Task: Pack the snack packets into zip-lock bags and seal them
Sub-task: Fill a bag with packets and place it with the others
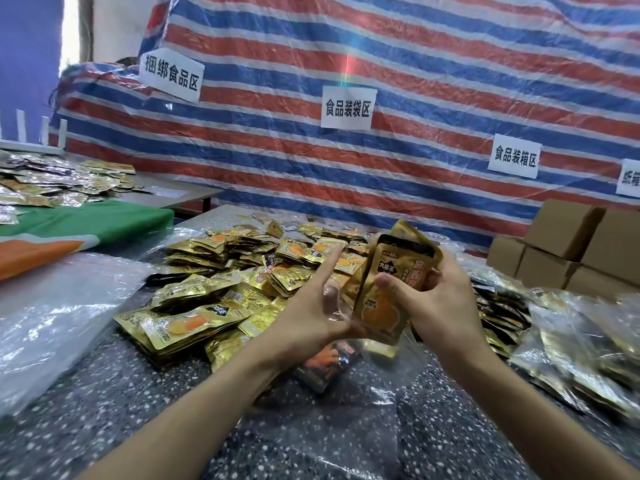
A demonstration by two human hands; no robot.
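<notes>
1. Several gold snack packets stand upright as a small stack in the right hand, thumb across the front and fingers curled round the back, clamped on them above the table.
2. Left hand sits just beside the stack with its fingers straight and the index finger pointing up; a clear zip-lock bag lies against the palm and thumb. I cannot tell whether it is pinched.
3. Below the hands the clear film reaches down toward the speckled tabletop, where a dark packet with an orange picture lies; whether it is inside the bag is unclear.
4. Behind the hands a loose pile of gold packets covers the middle of the table.
5. To the right lie filled clear bags of packets, and beyond them a stack of cardboard boxes.
6. At the left edge lies a heap of empty clear plastic, with a green cloth past it and a further table carrying silvery packets.
7. A red, white and blue striped tarp hangs as the backdrop, with white paper signs stuck to it.
</notes>
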